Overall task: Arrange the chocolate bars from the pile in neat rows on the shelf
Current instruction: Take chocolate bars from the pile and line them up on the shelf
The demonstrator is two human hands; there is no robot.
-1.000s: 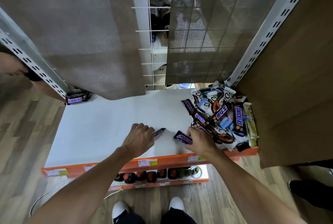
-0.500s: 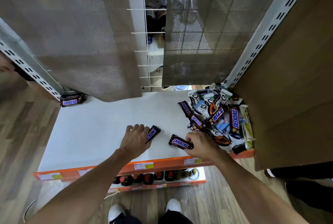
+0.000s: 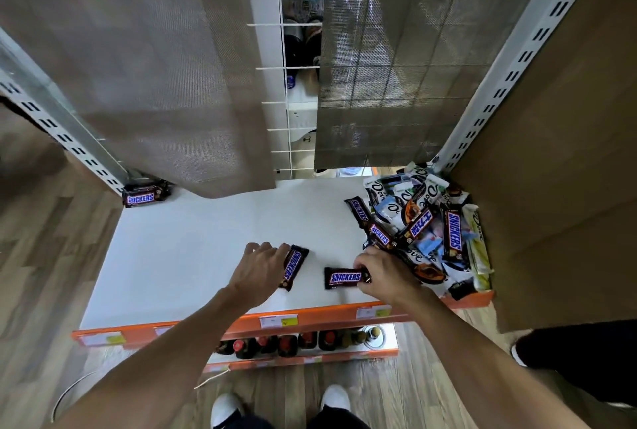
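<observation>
A wood-plank floor [image 3: 41,256] runs down the left of the frame beside a slotted white upright [image 3: 65,139], and grey mesh sheets [image 3: 155,84] hang behind a flat white shelf [image 3: 193,256] with an orange front edge [image 3: 310,316]; a brown cardboard panel [image 3: 568,170] closes the right side. Dark bottles [image 3: 286,344] stand on the lower shelf at bottom centre. In the shelf's far left corner lies a Snickers multipack [image 3: 144,195], the blue name readable on brown wrap. Small price labels [image 3: 278,321] sit on the orange edge, their print too small to read. At centre, the left hand [image 3: 256,270] has its grip closed over the upper end of an angled Snickers bar [image 3: 293,266], a brown wrapper with blue lettering lying flat on the shelf. Just to its right lies a level Snickers bar [image 3: 344,277], name upright toward the camera, its right end pinched in the grip of the right hand [image 3: 382,273]. At the shelf's right end is the pile [image 3: 424,225]: brown Snickers bars, white and pale-blue Dove wrappers, and one bar with Chinese lettering, all overlapping at odd angles.
</observation>
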